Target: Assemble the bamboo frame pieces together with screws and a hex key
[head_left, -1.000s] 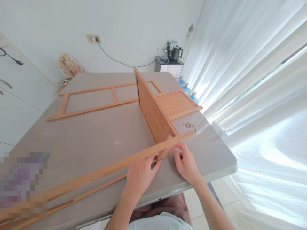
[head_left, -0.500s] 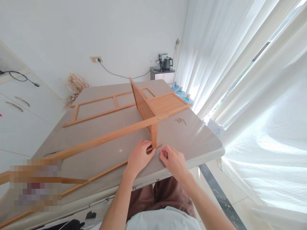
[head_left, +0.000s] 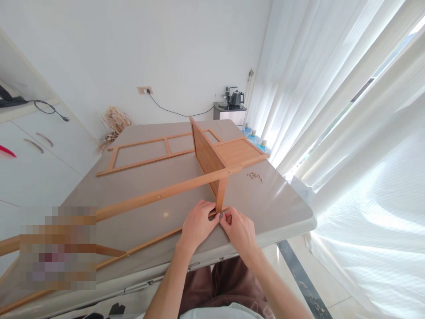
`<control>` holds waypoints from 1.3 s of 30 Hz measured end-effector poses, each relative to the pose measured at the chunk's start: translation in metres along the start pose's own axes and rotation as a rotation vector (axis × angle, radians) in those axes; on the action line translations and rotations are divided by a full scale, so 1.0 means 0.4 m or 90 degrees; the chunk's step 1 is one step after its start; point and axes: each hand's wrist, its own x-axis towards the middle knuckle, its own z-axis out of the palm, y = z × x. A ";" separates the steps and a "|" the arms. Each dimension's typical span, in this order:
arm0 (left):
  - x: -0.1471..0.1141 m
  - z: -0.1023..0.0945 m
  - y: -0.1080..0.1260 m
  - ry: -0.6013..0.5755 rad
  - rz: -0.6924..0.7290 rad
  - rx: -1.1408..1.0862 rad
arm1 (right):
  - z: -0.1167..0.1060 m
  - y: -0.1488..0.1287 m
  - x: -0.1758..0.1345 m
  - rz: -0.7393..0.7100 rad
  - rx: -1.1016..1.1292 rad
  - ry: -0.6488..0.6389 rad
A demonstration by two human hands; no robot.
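A wooden frame (head_left: 159, 196) stands on its edge on the table, with a solid wooden panel (head_left: 209, 153) reaching away from it. At the frame's near lower corner, my left hand (head_left: 200, 225) wraps its fingers and thumb round the lower rail where the short crosspiece (head_left: 220, 195) meets it. Close against that joint, my right hand (head_left: 239, 227) pinches thumb and fingertips together. Whatever it holds is too small and hidden to name. The two hands' fingertips nearly touch.
A small pile of screws (head_left: 254, 176) lies right of the joint. Behind, a second wooden frame (head_left: 139, 166) lies flat on the table (head_left: 279, 195). A kettle (head_left: 237, 98) stands on a cabinet. White curtains (head_left: 365, 177) hang at right. Pixelation covers part of the left.
My right hand has moved left, up to the joint beside my left thumb. My left hand keeps its grip on the frame. The camera view has shifted slightly.
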 end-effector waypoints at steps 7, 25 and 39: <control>-0.005 -0.004 -0.002 -0.004 0.001 -0.015 | 0.006 -0.001 0.000 -0.018 0.022 -0.016; -0.001 -0.005 -0.011 0.007 -0.001 -0.027 | -0.010 0.012 -0.008 -0.058 0.022 -0.025; 0.008 0.003 -0.009 0.005 0.004 -0.034 | -0.008 0.032 -0.001 -0.109 0.012 -0.034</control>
